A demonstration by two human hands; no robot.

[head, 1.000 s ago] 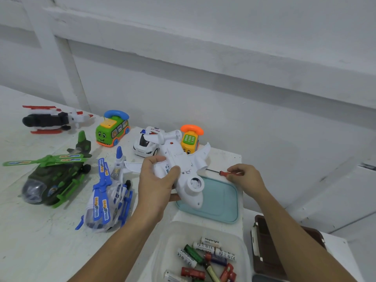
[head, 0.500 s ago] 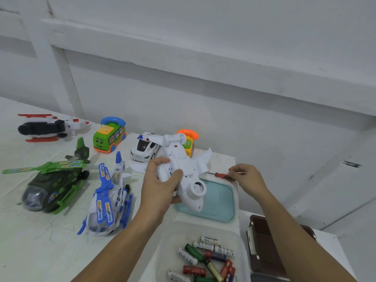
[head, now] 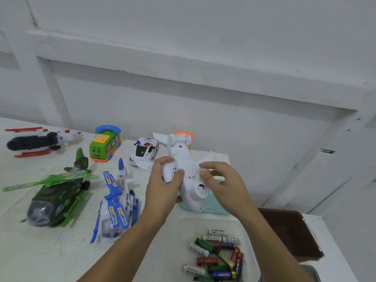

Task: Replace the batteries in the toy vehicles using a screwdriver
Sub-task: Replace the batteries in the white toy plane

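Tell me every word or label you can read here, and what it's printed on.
"POLICE": roof of the white toy car.
"Heybright": two white batteries.
Rotor lettering on the blue helicopter and green helicopter: too blurred to read.
Print on the coloured batteries: too small to read.

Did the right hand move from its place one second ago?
Yes. The right hand left the far right corner of the teal tray and went left, onto the white toy plane.
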